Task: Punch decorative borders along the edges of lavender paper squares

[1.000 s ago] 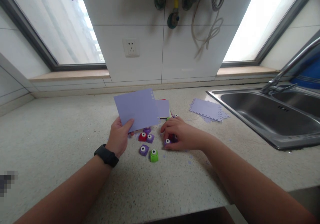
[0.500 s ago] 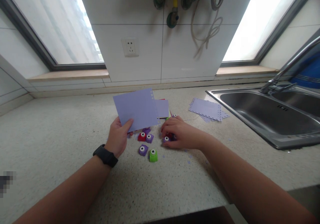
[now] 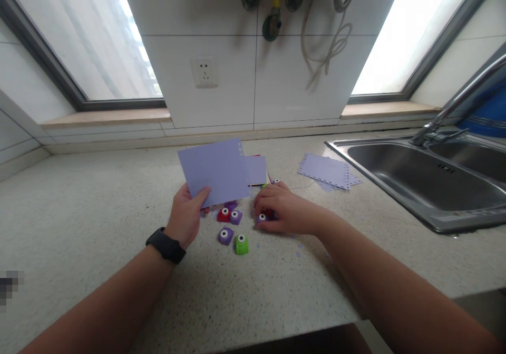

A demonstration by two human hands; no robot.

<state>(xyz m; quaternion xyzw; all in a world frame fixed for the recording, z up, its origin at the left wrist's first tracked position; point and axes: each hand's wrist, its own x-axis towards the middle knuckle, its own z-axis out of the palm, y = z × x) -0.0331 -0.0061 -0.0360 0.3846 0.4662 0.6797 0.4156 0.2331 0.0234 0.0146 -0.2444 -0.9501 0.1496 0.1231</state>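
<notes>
The pale speckled surface (image 3: 98,201) runs from a tiled wall at its far edge to the near edge below the forearms. Set into its right side is a steel sink (image 3: 462,222). A purple sheet (image 3: 215,172) is held tilted above the middle of the surface, square holes along its right edge. More purple sheets (image 3: 324,169) lie overlapping toward the far edge, just beside the sink's left corner. Behind the held sheet, partly hidden, lies a paper pile (image 3: 256,169). The left hand (image 3: 185,214) pinches the held sheet at its lower left corner, thumb on top. The right hand (image 3: 282,209) curls over a cluster of punches, fingers bent at a purple punch (image 3: 261,218); whether this grip is closed on it, I cannot tell. A dark watch (image 3: 166,245) circles the left wrist. Between the hands, nearer the near edge, stand a green punch (image 3: 242,245) and a second purple punch (image 3: 225,236); farther back, a red punch (image 3: 224,215) stands just beside a third purple one (image 3: 236,217). Tiny purple scraps (image 3: 299,254) dot the surface.
</notes>
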